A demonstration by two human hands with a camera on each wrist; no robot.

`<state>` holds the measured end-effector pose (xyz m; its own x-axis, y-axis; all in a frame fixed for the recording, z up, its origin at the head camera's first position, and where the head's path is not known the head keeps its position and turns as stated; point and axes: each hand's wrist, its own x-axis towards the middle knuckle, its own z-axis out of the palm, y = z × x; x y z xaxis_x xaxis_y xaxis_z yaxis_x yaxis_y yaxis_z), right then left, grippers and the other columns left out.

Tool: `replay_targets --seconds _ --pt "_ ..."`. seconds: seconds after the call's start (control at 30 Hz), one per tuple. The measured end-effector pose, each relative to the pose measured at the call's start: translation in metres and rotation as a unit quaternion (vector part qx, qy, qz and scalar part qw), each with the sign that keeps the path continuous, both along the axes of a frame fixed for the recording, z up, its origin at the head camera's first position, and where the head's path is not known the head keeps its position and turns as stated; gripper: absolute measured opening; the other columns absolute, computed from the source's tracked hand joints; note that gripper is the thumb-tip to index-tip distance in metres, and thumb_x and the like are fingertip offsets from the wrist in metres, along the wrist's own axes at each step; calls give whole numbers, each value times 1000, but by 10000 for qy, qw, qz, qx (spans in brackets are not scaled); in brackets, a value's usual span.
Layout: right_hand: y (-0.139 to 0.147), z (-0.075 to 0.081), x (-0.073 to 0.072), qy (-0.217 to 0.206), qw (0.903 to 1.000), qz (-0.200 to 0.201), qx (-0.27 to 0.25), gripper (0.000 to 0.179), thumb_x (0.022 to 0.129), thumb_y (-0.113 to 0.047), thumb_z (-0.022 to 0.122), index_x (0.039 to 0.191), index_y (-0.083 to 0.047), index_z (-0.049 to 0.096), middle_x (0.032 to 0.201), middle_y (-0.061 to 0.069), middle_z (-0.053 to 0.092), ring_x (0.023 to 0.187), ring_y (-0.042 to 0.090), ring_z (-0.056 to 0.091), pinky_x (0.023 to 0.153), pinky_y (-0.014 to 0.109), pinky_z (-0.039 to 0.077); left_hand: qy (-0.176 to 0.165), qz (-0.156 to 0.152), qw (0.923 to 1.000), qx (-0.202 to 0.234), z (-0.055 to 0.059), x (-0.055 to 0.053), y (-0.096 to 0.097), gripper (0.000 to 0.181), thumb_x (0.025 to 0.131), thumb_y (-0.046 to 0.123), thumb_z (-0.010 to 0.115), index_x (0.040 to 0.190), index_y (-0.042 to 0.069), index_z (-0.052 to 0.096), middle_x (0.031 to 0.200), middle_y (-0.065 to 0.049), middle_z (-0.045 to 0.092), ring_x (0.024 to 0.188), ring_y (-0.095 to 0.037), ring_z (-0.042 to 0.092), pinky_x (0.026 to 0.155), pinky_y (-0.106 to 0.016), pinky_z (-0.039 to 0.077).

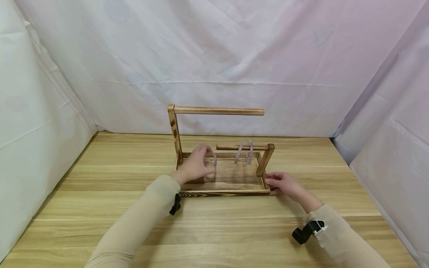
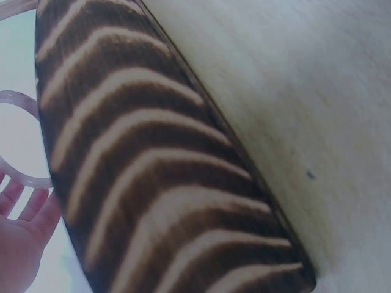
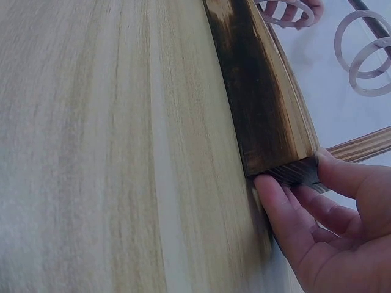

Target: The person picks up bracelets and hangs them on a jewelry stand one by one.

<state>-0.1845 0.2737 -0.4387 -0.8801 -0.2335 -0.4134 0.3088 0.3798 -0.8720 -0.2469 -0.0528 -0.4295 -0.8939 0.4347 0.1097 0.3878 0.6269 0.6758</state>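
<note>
My left hand (image 1: 196,165) reaches over the base of a wooden display rack (image 1: 224,193) and holds a pale pink bangle (image 1: 215,158) between fingers and thumb. In the left wrist view the same bangle (image 2: 30,182) shows at the fingertips, partly cut off by the rack's striped front side (image 2: 165,177). Two similar bangles (image 1: 239,152) hang on the rack's short lower bar (image 1: 228,147), close together near its right post. At the base's front right corner my right hand (image 1: 285,185) grips the wood, thumb on top and fingers below in the right wrist view.
The rack's tall left post (image 1: 175,134) carries a long upper bar (image 1: 218,111) that ends free at the right. Under the rack is a wood-grain table (image 1: 228,230). Pale curtains (image 1: 214,56) enclose the back and both sides.
</note>
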Motion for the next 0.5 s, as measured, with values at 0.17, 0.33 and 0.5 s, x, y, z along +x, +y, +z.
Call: replay_targets --seconds 0.17,0.33,0.5 --pt "0 0 0 -21 10000 4 -29 49 97 -12 48 133 19 32 91 5 55 78 9 56 70 26 56 15 3 10000 55 1 0 -2 50 74 25 69 116 9 47 125 -13 48 110 -27 49 93 -39 45" --pt "0 0 -1 -48 10000 -7 -18 50 97 -12 48 133 18 32 92 6 54 79 10 56 71 26 56 64 75 9999 53 3 2 -3 54 76 27 70 120 8 45 123 -9 47 99 -21 48 86 -37 47" --pt "0 1 -1 -67 10000 3 -9 50 97 -12 48 134 18 32 93 7 54 79 10 55 71 26 56 89 78 9997 219 3 1 -6 56 76 25 70 122 7 44 118 -10 47 87 -19 47 74 -31 46"
